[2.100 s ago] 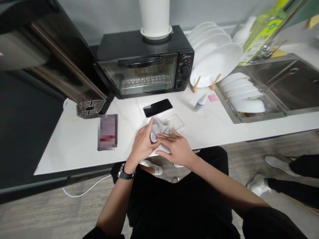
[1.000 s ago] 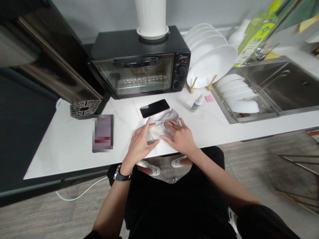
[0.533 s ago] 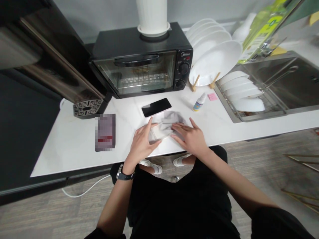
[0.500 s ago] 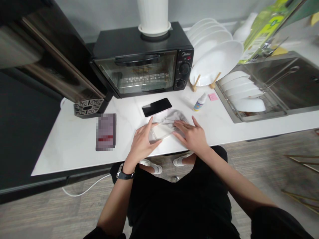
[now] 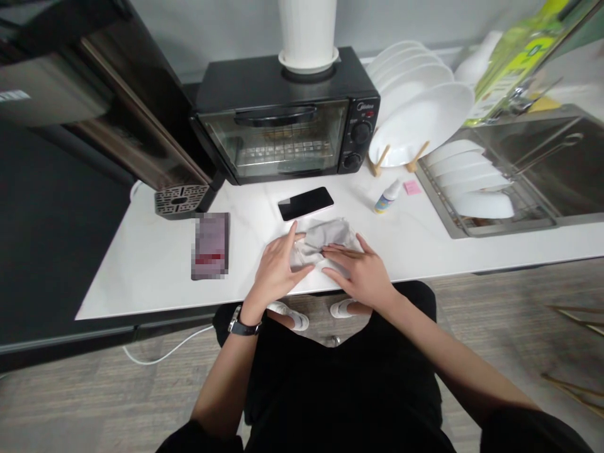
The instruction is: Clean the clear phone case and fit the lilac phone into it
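Grey cloth point(image 5: 325, 234) covers most of one clear case point(image 5: 297, 257)

Both lie on one desk point(image 5: 252, 211). The left hand point(image 5: 278, 263), thumb and fingers spread wide, brackets the case's left end, grip unclear; the right hand point(image 5: 365, 274) lays outstretched fingers on the cloth, thumb apart. Beyond: one phone point(image 5: 306, 204), one spray bottle point(image 5: 387, 197), one pink note point(image 5: 412, 187).

Clear plastic case point(image 5: 297, 257) between left hand point(image 5: 278, 264) and right hand point(image 5: 361, 274): mostly hidden under grey cloth point(image 5: 330, 234). Left of left hand, pouch point(image 5: 213, 242) pixelated, print unreadable. Beyond both hands, white pot point(image 5: 307, 31) cut by top edge. Beyond right hand: spray bottle point(image 5: 387, 196) label and pink sticky note point(image 5: 412, 187) writing too small; green bottle point(image 5: 512, 69) blurred, top cropped.
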The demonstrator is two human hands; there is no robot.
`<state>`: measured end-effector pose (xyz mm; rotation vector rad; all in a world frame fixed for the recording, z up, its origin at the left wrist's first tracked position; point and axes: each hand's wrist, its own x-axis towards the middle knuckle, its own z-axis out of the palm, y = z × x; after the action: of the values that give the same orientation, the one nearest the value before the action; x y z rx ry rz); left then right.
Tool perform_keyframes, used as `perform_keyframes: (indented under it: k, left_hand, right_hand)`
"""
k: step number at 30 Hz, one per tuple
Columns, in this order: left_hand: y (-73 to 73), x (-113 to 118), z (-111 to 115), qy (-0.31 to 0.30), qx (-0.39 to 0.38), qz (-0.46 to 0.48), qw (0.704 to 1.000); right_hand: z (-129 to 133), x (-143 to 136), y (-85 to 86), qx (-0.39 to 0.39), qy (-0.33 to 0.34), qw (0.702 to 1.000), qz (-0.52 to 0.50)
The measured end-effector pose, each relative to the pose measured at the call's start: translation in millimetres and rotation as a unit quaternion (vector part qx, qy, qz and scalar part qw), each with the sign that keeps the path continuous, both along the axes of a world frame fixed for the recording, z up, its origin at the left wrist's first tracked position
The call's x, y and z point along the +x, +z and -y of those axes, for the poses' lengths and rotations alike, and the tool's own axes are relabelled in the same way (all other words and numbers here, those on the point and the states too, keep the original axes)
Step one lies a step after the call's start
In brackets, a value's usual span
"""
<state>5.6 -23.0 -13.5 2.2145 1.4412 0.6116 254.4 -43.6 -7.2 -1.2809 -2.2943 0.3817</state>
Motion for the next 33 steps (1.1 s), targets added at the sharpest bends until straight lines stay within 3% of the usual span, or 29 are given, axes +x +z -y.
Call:
perform_keyframes:
  k: [3,6,10,12,15,20,24,26,29,31,33]
  left_hand:
    - [3.6,1,1,-0.002,0.0,-0.008,1.0]
    - [2.6,0,0,-0.008,0.002,-0.017,1.0]
    - [-3.1,-2,-2,-0.01,0.005,-0.023,1.0]
    - [-5.3,-3,-3,-0.003,0.003,-0.031,1.0]
    - [-5.1,-2,-3,0.006,0.008,-0.032,0.999]
    - [2.1,1,-1,-0.007,0.006,-0.005,1.0]
    - [2.3,0,-1,-0.009,0.007,0.0,1.0]
    - [-0.4,-1,-2,-0.01,0.007,0.0,1.0]
    - [-3.8,-2,-3,0.0,0.002,-0.012,1.0]
    - [-3.5,-2,-2,0.004,-0.003,-0.018,1.0]
    - [-1.2,-1,-2,0.002,-0.001,-0.013,1.0]
  right_hand:
    - [-12,18,-1.8,0.027,-0.063,0.997,0.035]
    - [-22,0,-8.5,0.044,-0.077,0.995,0.048]
    - [-15,-46,-14.6,0.042,-0.004,0.999,0.014]
    - [-5,-56,-13.6,0.033,0.042,0.999,-0.011]
    - [5,-42,-8.7,0.007,0.063,0.998,-0.029]
    - [-7,7,-4.6,0.027,-0.026,0.999,0.02]
    - [-25,-1,-10.4,0.061,-0.086,0.992,0.064]
    - [-24,-21,-12.8,0.059,-0.063,0.995,0.057]
    - [-11,-44,-11.3,0.041,0.029,0.998,0.023]
    - [-1,-44,-7.7,0.022,0.079,0.997,0.003]
    - [4,-29,-4.1,0.007,0.088,0.996,-0.005]
